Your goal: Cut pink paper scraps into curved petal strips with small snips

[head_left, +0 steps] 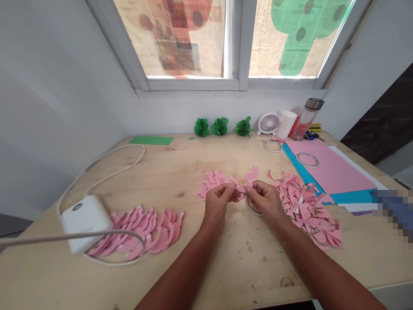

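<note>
Between my two hands is a small pink paper cutout, pinched by the fingertips of my left hand on one side and my right hand on the other. A roll of tape lies partly hidden under my right hand. Just behind the fingers rests a curved pink paper piece with a whitish tip. A cluster of small pink cutouts sits beyond my left hand. Pink paper scraps are heaped right of my right hand.
Curved pink strips lie at left beside a white power bank with a looping cable. Green paper figures, a small fan and a glass bottle stand along the wall. Coloured sheets carry another tape roll.
</note>
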### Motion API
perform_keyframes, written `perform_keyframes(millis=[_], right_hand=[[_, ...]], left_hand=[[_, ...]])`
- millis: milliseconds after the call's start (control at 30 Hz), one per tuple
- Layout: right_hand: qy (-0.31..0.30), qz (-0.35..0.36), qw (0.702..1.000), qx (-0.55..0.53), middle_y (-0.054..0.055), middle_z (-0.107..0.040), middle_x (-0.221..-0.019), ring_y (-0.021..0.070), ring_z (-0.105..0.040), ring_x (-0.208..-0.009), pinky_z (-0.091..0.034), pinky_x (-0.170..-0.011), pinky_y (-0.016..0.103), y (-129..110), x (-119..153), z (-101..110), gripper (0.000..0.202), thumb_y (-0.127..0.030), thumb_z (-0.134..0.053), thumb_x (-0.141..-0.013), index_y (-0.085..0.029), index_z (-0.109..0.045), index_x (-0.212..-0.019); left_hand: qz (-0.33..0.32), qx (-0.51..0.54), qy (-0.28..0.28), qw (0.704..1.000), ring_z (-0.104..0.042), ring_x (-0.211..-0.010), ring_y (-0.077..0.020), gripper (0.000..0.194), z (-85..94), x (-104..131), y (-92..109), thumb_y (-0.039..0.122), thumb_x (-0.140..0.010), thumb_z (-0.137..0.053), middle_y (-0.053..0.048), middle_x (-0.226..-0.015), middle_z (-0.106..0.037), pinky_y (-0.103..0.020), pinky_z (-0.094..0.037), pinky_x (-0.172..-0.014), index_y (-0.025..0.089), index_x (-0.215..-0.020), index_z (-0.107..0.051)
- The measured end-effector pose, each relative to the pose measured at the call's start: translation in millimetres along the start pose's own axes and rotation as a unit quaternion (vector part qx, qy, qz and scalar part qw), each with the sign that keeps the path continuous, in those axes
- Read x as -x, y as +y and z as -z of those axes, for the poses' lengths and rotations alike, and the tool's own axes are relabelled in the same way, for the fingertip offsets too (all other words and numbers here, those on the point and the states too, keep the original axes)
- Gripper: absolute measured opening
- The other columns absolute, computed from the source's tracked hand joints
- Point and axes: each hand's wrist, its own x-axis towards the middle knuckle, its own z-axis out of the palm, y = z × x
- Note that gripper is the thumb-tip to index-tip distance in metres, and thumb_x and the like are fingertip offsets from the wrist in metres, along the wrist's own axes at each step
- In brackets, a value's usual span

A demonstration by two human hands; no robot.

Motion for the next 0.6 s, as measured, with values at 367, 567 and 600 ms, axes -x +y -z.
perform_keyframes(millis=[367, 567, 600], right_hand=[[-0.01, 0.015, 1.0, 0.002, -0.007, -0.038, -0.04, 0.0045, -0.028, -0.034, -0.019, -0.033, 0.017, 5.5, -1.3, 0.7, 0.029, -0.041, -0.057, -0.076, -0.016, -0.051, -0.063], [-0.008, 0.016, 1.0, 0.005, -0.007, -0.04, -0.041, 0.0045, -0.029, -0.035, -0.019, -0.034, 0.017, 5.8, -1.0, 0.3, 0.028, -0.04, -0.058, -0.076, -0.016, -0.053, -0.065], [-0.009, 0.015, 1.0, 0.005, -0.007, -0.04, -0.041, 0.0045, -0.029, -0.036, -0.019, -0.034, 0.017, 5.8, -1.0, 0.3, 0.028, -0.041, -0.057, -0.076, -0.015, -0.053, -0.065]], left_hand=[[-0.034, -0.039, -0.005, 0.999, -0.055, -0.054, -0.01, 0.011, 0.1, 0.2, -1.3, 0.023, -0.062, -0.069, 0.0, -0.056, -0.061, -0.023, -0.046, -0.059, 0.014, -0.063, -0.064], [-0.035, -0.037, -0.007, 0.999, -0.055, -0.054, -0.0103, 0.012, 0.1, 0.4, -1.4, 0.024, -0.061, -0.069, 0.0, -0.057, -0.062, -0.023, -0.046, -0.058, 0.013, -0.063, -0.064], [-0.032, -0.034, -0.007, 0.999, -0.055, -0.054, -0.0104, 0.012, -0.1, 0.6, -1.3, 0.024, -0.061, -0.07, 0.0, -0.058, -0.062, -0.023, -0.046, -0.058, 0.013, -0.064, -0.064]])
